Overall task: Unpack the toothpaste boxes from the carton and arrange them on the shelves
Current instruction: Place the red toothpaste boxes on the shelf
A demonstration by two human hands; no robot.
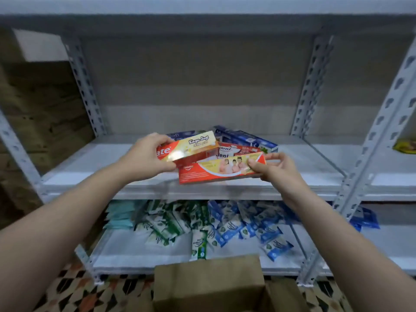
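My left hand (147,157) grips the left end of a red and cream toothpaste box (191,147) above the white middle shelf (90,167). My right hand (273,168) pinches the right end of a longer red and yellow toothpaste box (216,171), held tilted just over the shelf's front edge. Behind them, a red and white toothpaste box (236,152) and blue toothpaste boxes (245,137) lie loosely on the shelf. The brown carton (209,282) stands open on the floor below, its inside hidden from view.
The lower shelf (135,251) holds several green, blue and teal sachet packs (202,221). Perforated grey uprights (313,86) frame the bay. A yellow packet (405,146) sits in the bay on the right. Cardboard boxes (40,97) are stacked at the left. Patterned tiles cover the floor.
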